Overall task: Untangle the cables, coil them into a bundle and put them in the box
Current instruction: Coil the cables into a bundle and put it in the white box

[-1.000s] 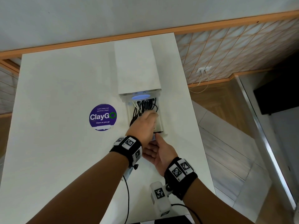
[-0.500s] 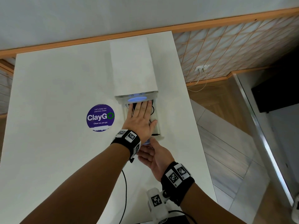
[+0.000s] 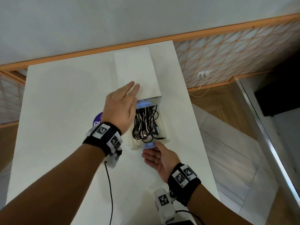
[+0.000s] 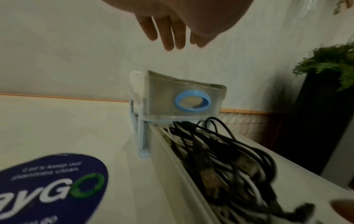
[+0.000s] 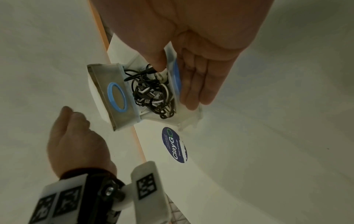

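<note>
The black and white cables [image 3: 146,124] lie bundled in the pulled-out clear drawer [image 3: 164,127] of the storage box [image 3: 136,70], which sits at about 1 o'clock on the white counter [image 3: 65,103]. The left hand [image 3: 120,109] hangs above the box's near left corner, at 9 o'clock of the cables, its grip wide with the fingers straight and holding nothing. The right hand [image 3: 159,157] is at the drawer's near end, at 6 o'clock of the bundle; its fingers lie along the front wall beside the blue ring handle [image 3: 149,145] and its thumb reaches over the rim, a loose hold on the drawer front rather than a tight pinch (the right wrist view shows this best).

The remaining step is judged to be pushing the drawer shut. The chief risk is the cables: several loops rise near the rim at the 12 o'clock end, just under the box's upper blue ring [image 4: 192,103], and could catch on the frame and jam or be pinched. One plug tip [image 3: 162,138] pokes toward the drawer's right wall at 4 o'clock. A push off-centre could also slide the light box along the counter toward the ClayGo sticker [image 5: 174,145] or skew the drawer.
</note>
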`<action>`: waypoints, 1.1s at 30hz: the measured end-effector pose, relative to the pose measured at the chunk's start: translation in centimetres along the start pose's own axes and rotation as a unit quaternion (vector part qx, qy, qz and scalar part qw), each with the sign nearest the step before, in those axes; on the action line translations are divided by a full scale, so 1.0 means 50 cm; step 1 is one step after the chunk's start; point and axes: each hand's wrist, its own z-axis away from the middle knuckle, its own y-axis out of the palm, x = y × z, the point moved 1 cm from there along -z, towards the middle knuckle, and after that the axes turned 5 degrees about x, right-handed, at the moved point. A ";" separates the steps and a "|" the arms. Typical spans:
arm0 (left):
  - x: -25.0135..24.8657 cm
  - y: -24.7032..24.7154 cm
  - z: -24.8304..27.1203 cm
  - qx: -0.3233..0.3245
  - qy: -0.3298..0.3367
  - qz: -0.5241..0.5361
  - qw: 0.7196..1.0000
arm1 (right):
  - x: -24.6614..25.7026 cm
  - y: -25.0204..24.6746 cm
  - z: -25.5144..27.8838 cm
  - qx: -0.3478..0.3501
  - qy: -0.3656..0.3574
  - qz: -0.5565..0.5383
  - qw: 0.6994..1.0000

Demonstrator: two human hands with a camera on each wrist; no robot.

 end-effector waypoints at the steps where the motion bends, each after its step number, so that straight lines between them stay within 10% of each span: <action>1: 0.010 -0.001 -0.011 0.055 -0.026 -0.023 0.998 | 0.000 0.001 0.001 -0.001 0.001 -0.001 1.000; 5: 0.037 0.028 -0.018 0.211 -0.043 -0.010 0.976 | 0.012 0.012 0.002 0.010 0.005 0.000 1.000; 33: 0.071 0.032 -0.034 0.252 -0.019 -0.022 0.967 | 0.195 0.151 -0.158 0.046 -0.093 0.044 0.994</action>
